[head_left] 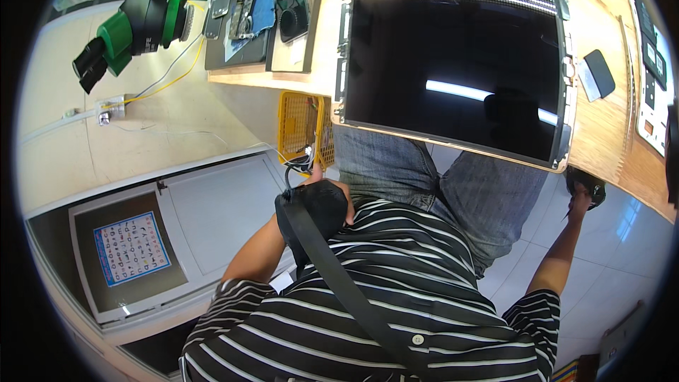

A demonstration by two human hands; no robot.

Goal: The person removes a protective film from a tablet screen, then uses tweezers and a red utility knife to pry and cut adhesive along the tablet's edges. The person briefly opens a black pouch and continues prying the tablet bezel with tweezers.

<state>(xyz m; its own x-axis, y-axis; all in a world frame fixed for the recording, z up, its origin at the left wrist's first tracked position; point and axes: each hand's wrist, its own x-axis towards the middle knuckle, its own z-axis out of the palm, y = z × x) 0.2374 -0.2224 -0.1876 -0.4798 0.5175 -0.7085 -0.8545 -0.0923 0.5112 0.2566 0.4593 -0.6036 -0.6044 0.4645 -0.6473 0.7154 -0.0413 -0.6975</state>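
Observation:
A large tablet point(453, 64) with a dark, glossy screen panel and gold edge lies at the table's front, jutting over my lap. Neither hand touches it. My left hand point(332, 191) is at my waist, beside a rounded black fabric piece point(311, 216) that covers most of it. A bare thumb and curled fingers show at its edges, and a black strap point(332, 276) with a thin cable crosses it; what the fingers close on is hidden. My right hand point(581, 197) hangs low beside the table's right front edge, partly covered in black, its fingers unclear.
A green microscope point(145, 25) stands at left. A tray point(305, 56) and loose device parts lie beside the tablet. A yellow basket point(297, 127) stands below the table edge. A small dark card-like piece point(600, 74) and an open device shell point(654, 92) lie on the right.

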